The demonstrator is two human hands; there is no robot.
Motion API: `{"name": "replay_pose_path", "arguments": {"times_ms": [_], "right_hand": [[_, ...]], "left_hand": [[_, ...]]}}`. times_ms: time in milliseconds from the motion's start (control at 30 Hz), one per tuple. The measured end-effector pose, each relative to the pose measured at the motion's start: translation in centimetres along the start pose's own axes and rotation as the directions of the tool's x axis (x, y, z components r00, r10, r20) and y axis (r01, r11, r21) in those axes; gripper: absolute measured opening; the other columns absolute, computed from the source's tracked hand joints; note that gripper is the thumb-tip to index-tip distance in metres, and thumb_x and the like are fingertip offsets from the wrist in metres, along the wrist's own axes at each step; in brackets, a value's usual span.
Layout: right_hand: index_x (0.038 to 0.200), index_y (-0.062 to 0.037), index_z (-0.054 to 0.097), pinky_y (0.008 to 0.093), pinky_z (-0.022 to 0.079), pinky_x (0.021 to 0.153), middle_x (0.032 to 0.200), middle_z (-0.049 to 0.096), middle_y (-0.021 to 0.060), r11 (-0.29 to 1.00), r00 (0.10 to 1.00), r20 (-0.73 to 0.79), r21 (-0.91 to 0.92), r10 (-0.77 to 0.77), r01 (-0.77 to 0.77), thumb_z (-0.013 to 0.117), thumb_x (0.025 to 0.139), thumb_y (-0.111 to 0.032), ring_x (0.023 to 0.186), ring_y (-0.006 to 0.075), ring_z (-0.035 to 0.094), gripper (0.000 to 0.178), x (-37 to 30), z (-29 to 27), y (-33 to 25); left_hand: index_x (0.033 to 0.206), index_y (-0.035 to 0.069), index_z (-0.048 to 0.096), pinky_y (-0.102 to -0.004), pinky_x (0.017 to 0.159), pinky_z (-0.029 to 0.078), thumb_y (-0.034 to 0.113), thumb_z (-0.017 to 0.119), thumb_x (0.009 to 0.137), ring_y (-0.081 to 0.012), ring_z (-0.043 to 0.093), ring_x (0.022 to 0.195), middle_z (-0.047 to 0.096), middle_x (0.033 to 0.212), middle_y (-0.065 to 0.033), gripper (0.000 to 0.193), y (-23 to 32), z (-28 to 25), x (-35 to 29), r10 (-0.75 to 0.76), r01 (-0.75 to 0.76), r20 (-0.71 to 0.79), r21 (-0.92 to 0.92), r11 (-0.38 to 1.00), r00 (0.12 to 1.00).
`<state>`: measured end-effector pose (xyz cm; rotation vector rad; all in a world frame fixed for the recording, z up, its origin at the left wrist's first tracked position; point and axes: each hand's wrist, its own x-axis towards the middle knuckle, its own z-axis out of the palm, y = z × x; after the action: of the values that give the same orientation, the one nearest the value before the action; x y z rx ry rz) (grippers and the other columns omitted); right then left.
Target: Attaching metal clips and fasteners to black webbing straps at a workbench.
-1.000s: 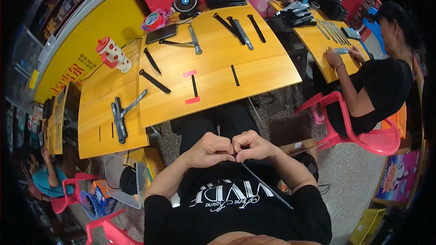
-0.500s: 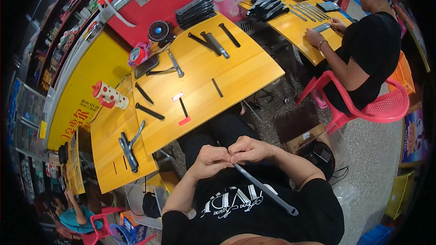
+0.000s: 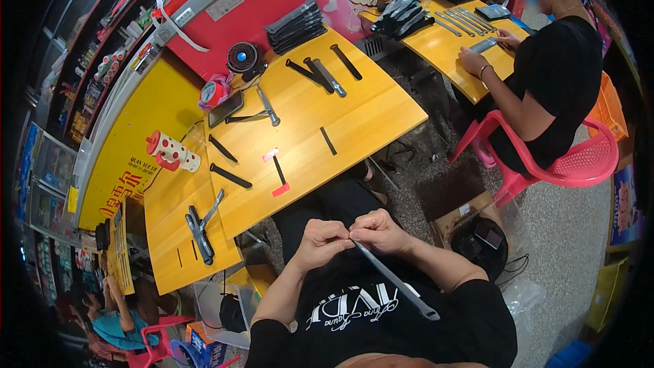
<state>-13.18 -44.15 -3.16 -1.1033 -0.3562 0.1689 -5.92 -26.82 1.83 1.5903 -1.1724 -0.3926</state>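
Observation:
Close to my body, off the table's near edge, my left hand (image 3: 323,242) and my right hand (image 3: 383,230) meet fingertip to fingertip. Both are closed in a pinch at one end of a long grey strap (image 3: 394,278); the pinched tip is hidden by the fingers. From there the strap slants down to the right across my shirt, and its wider free end has a dark slot. On the yellow table (image 3: 368,109), a short dark strip (image 3: 328,140) lies alone, and another dark strip (image 3: 279,170) lies between two pieces of red tape (image 3: 281,191).
Dark straps (image 3: 231,175) and a grey-black strap bundle (image 3: 199,235) lie on the table. A polka-dot cup (image 3: 174,153), phone (image 3: 226,108), small fan (image 3: 243,58) and black stack (image 3: 295,26) stand behind. A co-worker (image 3: 545,88) sits at another table, right, on a pink chair (image 3: 572,163).
My hands stay pinched together at the strap's end. The strap's free end has swung slightly up and left, while the whole view has shifted a little.

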Motion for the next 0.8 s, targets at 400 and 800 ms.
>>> {"name": "replay_pose_path", "arguments": {"times_ms": [400,800], "right_hand": [[0.065,0.0025,0.055,0.0257,0.035,0.042,0.054,0.053,0.0070,0.799,0.824,-0.231,-0.475,-0.517,0.368,0.053,0.083,-0.001,0.045,0.0126,0.048,0.019,-2.4,-1.5,-5.4],[0.077,0.0025,0.060,0.0248,0.044,0.053,0.066,0.060,0.0060,0.838,0.966,0.008,-0.496,-0.257,0.227,0.057,0.085,0.001,0.058,0.0122,0.057,0.009,0.8,0.3,-3.9]], "left_hand": [[0.072,-0.001,0.064,-0.0233,0.048,0.039,-0.002,0.069,0.077,-0.0097,0.056,0.053,0.058,0.061,-0.0044,0.008,3.2,-3.2,-3.9,-0.242,0.219,-0.142,-0.157,0.963,0.960],[0.081,0.003,0.050,-0.0240,0.055,0.055,-0.005,0.060,0.082,-0.0194,0.066,0.065,0.064,0.096,-0.0202,0.012,0.1,-0.5,-5.1,-0.443,-0.007,-0.306,-0.830,0.558,0.842]]}}
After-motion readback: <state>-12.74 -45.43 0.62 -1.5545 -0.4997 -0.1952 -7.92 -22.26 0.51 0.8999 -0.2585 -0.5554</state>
